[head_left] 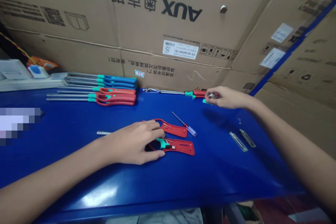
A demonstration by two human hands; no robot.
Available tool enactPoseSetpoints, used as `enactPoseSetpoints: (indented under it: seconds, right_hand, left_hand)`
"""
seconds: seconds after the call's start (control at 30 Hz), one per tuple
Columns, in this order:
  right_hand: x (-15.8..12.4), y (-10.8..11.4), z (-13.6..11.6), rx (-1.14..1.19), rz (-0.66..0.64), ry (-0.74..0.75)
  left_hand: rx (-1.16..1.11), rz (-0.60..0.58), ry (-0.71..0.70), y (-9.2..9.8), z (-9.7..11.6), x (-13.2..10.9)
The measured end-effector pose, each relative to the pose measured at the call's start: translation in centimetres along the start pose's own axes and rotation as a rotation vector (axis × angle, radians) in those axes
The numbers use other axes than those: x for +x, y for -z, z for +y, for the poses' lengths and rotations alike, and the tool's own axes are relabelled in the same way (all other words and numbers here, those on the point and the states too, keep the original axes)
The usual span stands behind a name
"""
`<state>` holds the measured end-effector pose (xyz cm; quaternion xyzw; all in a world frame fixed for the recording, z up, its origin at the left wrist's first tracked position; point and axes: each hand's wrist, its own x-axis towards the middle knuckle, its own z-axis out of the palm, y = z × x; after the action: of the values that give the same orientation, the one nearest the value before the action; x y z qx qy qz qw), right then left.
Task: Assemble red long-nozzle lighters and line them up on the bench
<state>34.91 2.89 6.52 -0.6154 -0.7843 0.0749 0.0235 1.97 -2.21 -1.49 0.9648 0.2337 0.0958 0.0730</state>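
Note:
My left hand [136,141] is closed around the front part of an opened red lighter half-shell [185,147], its thumb on the near side and fingers on the far side. Inside that shell sit a green trigger piece [163,143] and a small black-and-white part. The matching red half-shell [173,130] lies just behind, close to my fingertips. At the back right, my right hand [223,97] pinches a small thing, whitish where it shows and mostly hidden. Under and beside it are red casing pieces [198,93], green parts [189,94] and metal tubes [170,92].
A screwdriver [191,130] with a clear purple handle lies behind the shells. Two clear fuel tanks [238,141] rest at the right. Assembled red and blue lighters [115,98] are stacked at the back left. Cardboard [147,35] walls the table's [126,185] far side.

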Motion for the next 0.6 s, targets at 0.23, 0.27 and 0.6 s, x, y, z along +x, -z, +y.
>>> enactPoseSetpoints:
  seconds: [0.23,0.27,0.6]
  right_hand:
    - [2.5,-3.0,2.1,-0.144,-0.028,-0.299]
    - [2.6,-3.2,2.8,-0.130,-0.022,-0.322]
    - [0.2,-2.1,-3.4,0.150,-0.001,0.003]
  left_hand:
    - [0.011,-0.011,0.006,0.1,0.1,-0.1]
    - [0.009,-0.011,0.005,0.1,0.1,-0.1]
    - [-0.074,-0.037,0.066,0.3,0.0,-0.1]
